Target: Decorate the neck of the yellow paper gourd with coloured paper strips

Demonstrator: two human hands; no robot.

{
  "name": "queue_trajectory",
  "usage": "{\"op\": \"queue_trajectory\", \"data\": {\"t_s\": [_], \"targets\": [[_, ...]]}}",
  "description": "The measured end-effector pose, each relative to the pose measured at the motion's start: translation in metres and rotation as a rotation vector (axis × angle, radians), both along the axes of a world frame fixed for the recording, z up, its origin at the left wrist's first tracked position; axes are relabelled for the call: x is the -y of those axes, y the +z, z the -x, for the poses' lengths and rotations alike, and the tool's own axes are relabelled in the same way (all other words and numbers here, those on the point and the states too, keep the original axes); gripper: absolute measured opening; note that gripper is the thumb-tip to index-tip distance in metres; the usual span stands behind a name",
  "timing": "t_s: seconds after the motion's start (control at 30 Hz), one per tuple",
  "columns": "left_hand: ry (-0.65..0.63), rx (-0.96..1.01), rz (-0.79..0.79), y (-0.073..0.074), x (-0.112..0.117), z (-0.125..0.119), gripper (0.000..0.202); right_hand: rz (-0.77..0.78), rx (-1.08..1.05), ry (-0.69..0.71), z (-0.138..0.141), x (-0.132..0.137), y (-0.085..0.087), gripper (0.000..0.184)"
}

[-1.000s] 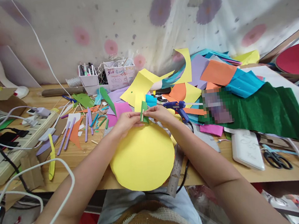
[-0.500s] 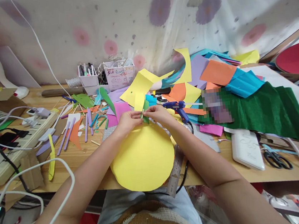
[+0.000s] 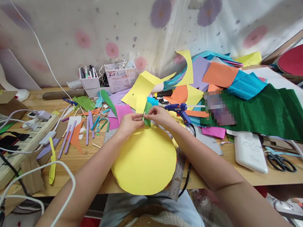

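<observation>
A small piece of green paper, slightly curled, is held up between my two hands above the far edge of a big yellow paper disc. A short pale stick lies along its left edge. My left hand pinches at the stick and the paper's left edge, fingers closed. From the other side, my right hand has thumb and fingertips closed on the green paper. Exactly how the fingertips share the stick is too small to tell. The disc reaches over the table's front edge toward my lap.
A blue glue gun lies right of my right hand, near a metal ruler. Scissors and a white power bank sit farther right. Coloured paper heaps behind; purple paper rolls and a power strip are left.
The green paper has turned a little, showing more of its face between my fingers. Both hands stay almost in place, and the view has shifted very slightly.
</observation>
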State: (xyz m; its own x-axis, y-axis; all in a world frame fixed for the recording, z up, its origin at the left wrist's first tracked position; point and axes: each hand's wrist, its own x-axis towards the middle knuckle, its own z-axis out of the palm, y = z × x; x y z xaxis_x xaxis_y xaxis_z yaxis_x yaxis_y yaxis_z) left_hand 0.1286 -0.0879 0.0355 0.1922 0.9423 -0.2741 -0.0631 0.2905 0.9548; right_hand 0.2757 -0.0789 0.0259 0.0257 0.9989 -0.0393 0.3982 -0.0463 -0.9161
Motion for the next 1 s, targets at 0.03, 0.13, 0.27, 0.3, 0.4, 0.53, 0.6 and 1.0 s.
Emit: {"op": "queue_trajectory", "data": {"t_s": [0.03, 0.13, 0.27, 0.3, 0.4, 0.53, 0.6, 1.0], "targets": [[-0.005, 0.004, 0.006, 0.001, 0.001, 0.0, 0.04, -0.025, -0.026, -0.038, 0.0, -0.001, -0.002, 0.037], [-0.018, 0.024, 0.01, 0.005, 0.002, 0.001, 0.037, -0.01, -0.21, -0.08, 0.002, -0.002, -0.005, 0.058], [-0.033, 0.037, 0.002, 0.004, 0.001, 0.005, 0.035, 0.067, -0.518, 0.012, 0.003, -0.002, -0.006, 0.083], [-0.053, 0.037, 0.003, 0.004, 0.001, 0.006, 0.035, 0.069, -0.557, 0.023, 0.003, -0.002, -0.006, 0.085], [-0.116, 0.016, 0.008, 0.003, 0.0, 0.01, 0.036, 0.045, -0.571, 0.016, 0.002, -0.003, -0.007, 0.079], [-0.17, -0.012, -0.003, 0.005, 0.0, 0.014, 0.039, 0.033, -0.543, 0.017, 0.002, -0.004, -0.008, 0.071], [-0.193, -0.029, -0.014, 0.006, 0.0, 0.015, 0.04, 0.036, -0.558, 0.014, 0.002, -0.004, -0.008, 0.067], [-0.312, 0.048, 0.218, 0.007, -0.013, 0.028, 0.021, 0.087, -0.676, 0.081, 0.003, 0.003, 0.003, 0.061]]}}
